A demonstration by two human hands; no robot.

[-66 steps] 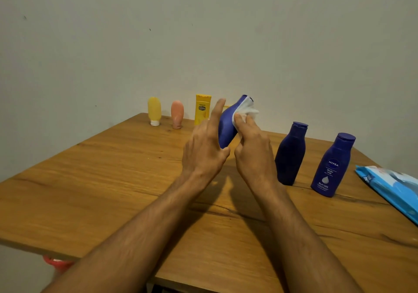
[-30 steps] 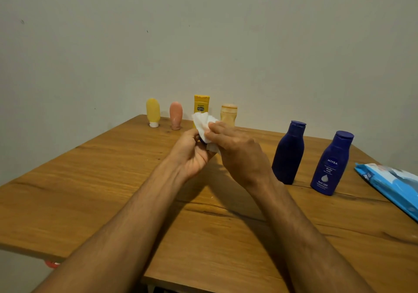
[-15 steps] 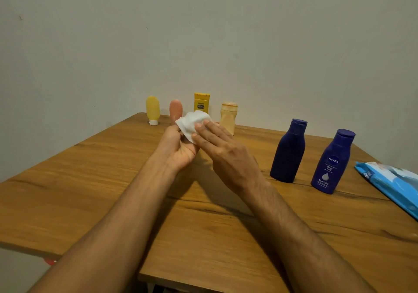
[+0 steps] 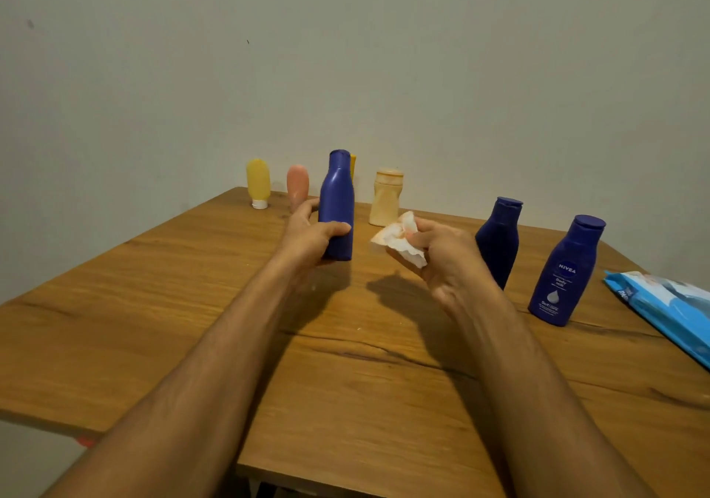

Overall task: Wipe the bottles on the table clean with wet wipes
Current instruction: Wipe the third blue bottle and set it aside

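My left hand grips a dark blue bottle around its lower half and holds it upright over the wooden table. A crumpled white wet wipe is pinched in my right hand, a short way to the right of that bottle and not touching it. Two more dark blue bottles stand at the right: a plain one and a labelled one.
Along the far edge stand a yellow tube, a peach tube, a cream bottle and a yellow bottle mostly hidden behind the held one. A blue wet-wipe pack lies at the right edge.
Half a second ago the wipe was pressed over the bottle between both hands. Now the hands have parted: the bottle stands upright in my left hand, the wipe has moved right with my right hand.
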